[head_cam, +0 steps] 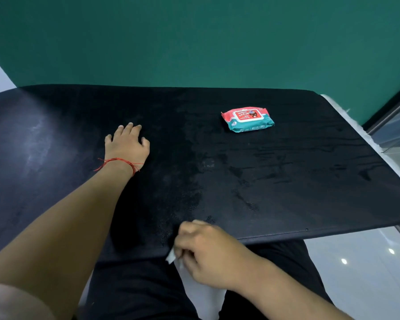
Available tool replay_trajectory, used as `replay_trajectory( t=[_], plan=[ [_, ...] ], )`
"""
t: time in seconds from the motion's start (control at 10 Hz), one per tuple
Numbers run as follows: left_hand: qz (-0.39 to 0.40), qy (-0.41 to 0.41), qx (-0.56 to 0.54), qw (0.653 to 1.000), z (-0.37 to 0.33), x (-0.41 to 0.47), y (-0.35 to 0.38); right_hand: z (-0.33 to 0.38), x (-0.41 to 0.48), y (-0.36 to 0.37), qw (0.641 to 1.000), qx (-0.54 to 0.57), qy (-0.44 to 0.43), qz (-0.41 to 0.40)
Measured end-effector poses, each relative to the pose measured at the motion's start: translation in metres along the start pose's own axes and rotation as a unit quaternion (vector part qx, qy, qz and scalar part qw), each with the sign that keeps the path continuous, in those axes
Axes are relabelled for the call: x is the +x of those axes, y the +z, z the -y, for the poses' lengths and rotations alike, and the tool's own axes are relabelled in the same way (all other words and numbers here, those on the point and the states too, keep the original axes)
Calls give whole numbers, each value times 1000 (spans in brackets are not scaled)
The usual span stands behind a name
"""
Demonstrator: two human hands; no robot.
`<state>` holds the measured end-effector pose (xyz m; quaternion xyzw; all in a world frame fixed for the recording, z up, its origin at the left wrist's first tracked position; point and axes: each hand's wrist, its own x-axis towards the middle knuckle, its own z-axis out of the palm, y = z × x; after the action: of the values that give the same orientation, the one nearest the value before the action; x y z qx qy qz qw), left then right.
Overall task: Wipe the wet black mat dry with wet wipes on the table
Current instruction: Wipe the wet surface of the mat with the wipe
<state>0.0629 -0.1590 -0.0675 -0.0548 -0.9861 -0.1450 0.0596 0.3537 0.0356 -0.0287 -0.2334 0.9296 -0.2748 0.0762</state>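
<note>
Far right on wet black mat (263, 176): red-and-teal plastic wipes pack (247, 119).
Left: left hand (126, 144) rests flat, fingers spread.
Near edge: right hand (208, 252) pinches white wipe (171, 257).

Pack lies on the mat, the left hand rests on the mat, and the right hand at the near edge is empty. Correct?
Not quite. The head view shows the right hand is not empty: it holds a white wipe at the near edge of the mat. The rest stands: the pack lies on the mat and the left hand rests on it.
</note>
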Motion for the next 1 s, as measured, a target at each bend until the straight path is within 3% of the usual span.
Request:
replay_trajectory(
  t=[0.1,0.2,0.4,0.6,0.7,0.8,1.0],
  plan=[
    [2,-1,0,1000,-1,1,1,-24,5,-13,993,-38,86,-69],
    [2,-1,1,1000,-1,1,0,-20,27,-16,990,-46,97,-96],
    [-2,0,1,1000,-1,0,0,12,20,0,999,-10,27,-31],
    [0,-1,2,1000,0,1,2,-16,1,-24,992,-47,108,-36],
    [2,-3,3,1000,-1,1,1,-38,17,-34,983,-76,143,-85],
    [1,-4,3,1000,0,1,1,-46,36,-35,981,-38,154,-109],
    [2,-3,4,1000,0,0,1,-25,12,-36,991,3,133,-7]
  ],
)
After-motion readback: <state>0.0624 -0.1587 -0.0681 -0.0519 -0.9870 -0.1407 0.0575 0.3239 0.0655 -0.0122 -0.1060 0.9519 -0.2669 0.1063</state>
